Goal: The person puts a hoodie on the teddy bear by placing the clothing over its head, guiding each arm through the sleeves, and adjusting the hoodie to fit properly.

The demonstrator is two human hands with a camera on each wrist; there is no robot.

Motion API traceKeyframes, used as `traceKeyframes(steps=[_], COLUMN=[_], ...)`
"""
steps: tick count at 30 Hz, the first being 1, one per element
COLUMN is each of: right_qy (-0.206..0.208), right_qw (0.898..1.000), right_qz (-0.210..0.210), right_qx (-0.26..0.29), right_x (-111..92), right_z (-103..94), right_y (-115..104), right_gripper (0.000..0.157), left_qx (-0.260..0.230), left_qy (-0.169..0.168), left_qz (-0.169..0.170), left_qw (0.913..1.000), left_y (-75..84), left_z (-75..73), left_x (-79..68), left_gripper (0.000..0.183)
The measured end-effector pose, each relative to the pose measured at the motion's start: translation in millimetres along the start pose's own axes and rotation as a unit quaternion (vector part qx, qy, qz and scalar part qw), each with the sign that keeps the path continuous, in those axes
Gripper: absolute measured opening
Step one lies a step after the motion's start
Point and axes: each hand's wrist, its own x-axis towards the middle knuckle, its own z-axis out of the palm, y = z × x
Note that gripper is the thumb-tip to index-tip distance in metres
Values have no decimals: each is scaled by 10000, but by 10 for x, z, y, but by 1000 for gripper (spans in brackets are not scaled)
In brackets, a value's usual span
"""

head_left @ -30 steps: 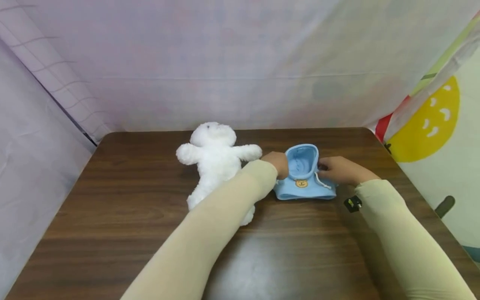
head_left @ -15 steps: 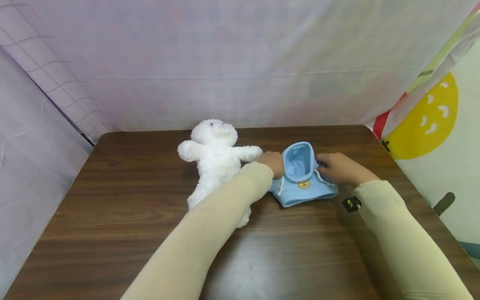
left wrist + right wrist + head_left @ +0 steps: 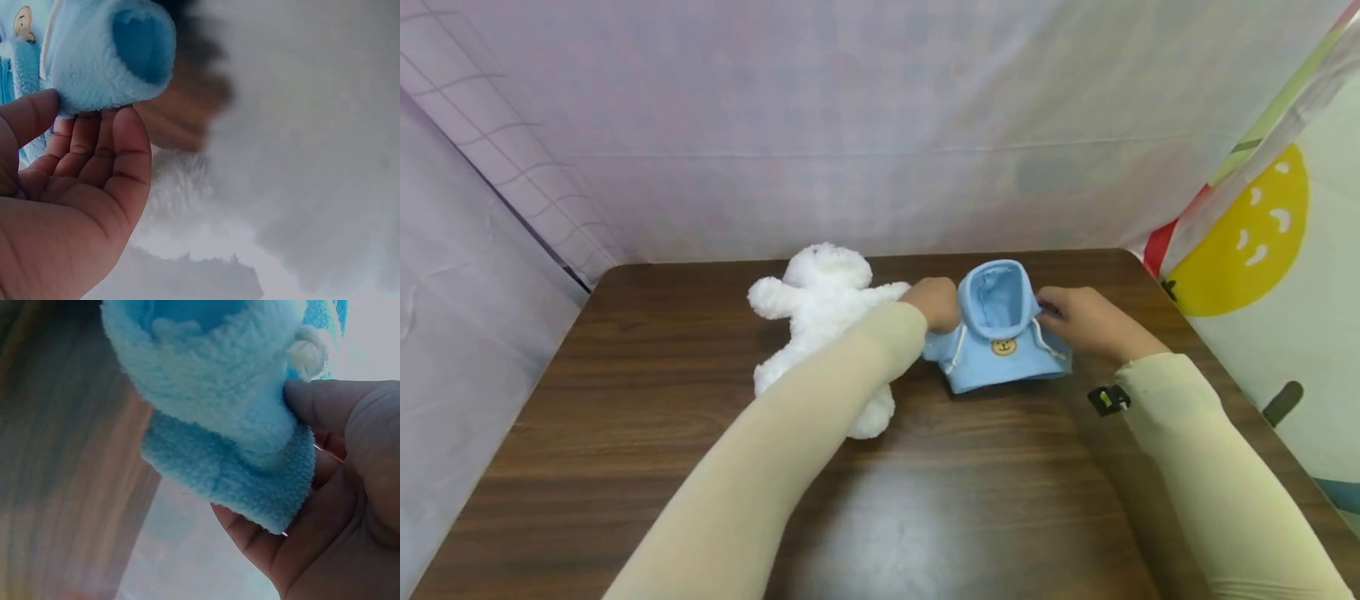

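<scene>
A small light blue hoodie (image 3: 981,364), with a bear-face patch and white drawstrings, is held between both hands, its hood opening toward the head camera. My left hand (image 3: 934,304) pinches its left side; in the left wrist view, thumb and curled fingers (image 3: 130,134) grip the fleece close to a round sleeve opening (image 3: 140,47). On the other side my right hand (image 3: 1086,321) grips the hoodie; the right wrist view shows the thumb on top of the fleece sleeve (image 3: 219,465) and fingers beneath. A white plush toy (image 3: 820,312) lies on its back, partly hidden by my left forearm.
The brown wooden table (image 3: 625,400) ends at a pale fabric backdrop (image 3: 850,192). Printed cloth with a yellow shape (image 3: 1255,242) hangs at the right. A small black device (image 3: 1107,400) sits by my right cuff.
Both hands have moved the hoodie farther back and slightly left. Its hem tilted, and its left side now spreads wider. The plush toy's legs have shifted a little left beside my forearm.
</scene>
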Motion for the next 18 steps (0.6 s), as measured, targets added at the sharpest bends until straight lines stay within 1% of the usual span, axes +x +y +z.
traceKeyframes(steps=[3,7,12,16,18], right_qy=[154,407,748,1096,1260], right_qw=[9999,9991,9970,9933,9908], right_qz=[-22,-80,-163,-239,-290], right_qx=[-1,0,128,274,403], right_x=[13,31,50,73,90], right_z=[-51,-121,-223,-334,-396], right_y=[-44,-109,-213,-308,-364], right_gripper=[26,26,26,30,33], left_qx=[98,93,-237,-473,-752], left_qy=[27,119,214,419,472], left_qz=[168,315,316,321,282], left_qw=[9998,9994,9990,9975,9957], left_y=[-17,-68,-146,-207,-244], left_z=[-95,-188,-343,-521,-618], left_x=[-26,-3,1,-48,-83], left_gripper=[20,27,36,38,37])
